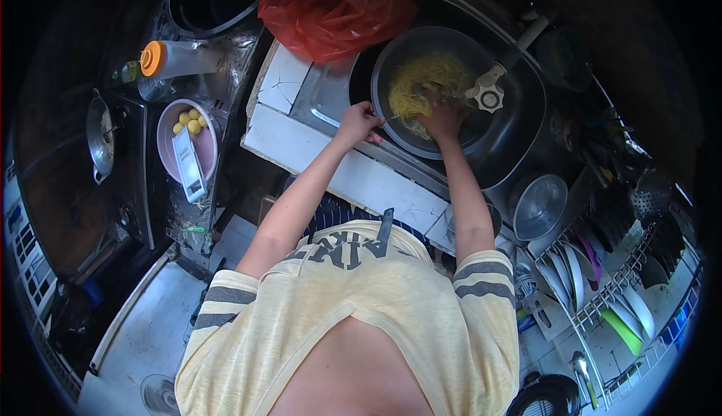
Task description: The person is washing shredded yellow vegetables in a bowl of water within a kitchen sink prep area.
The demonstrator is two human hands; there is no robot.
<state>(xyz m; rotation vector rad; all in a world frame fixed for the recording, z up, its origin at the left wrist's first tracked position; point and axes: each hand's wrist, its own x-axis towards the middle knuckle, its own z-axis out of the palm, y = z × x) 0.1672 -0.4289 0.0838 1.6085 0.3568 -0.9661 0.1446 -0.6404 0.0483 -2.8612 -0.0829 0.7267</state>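
A wide metal basin (389, 128) stands in the sink (516, 145), under a tap with a pale star-shaped knob (488, 96). Thin yellow shreds, perhaps grated potato, lie in it, with what looks like water. My right hand (443, 114) reaches down into the basin among the shreds; its fingertips are hidden, so its grip cannot be made out. At the basin's left rim is my left hand (360, 124), fingers curled, thumb and forefinger close to the rim. Whether it pinches the rim is unclear.
A red plastic bag (333, 10) lies behind the basin. To the left, a pink bowl (163, 134) holds several peeled yellow balls (193, 125) and a white grater (189, 162), near an orange-lidded pitcher (186, 60). At right are a metal pot (540, 207) and a dish rack (612, 297) with plates.
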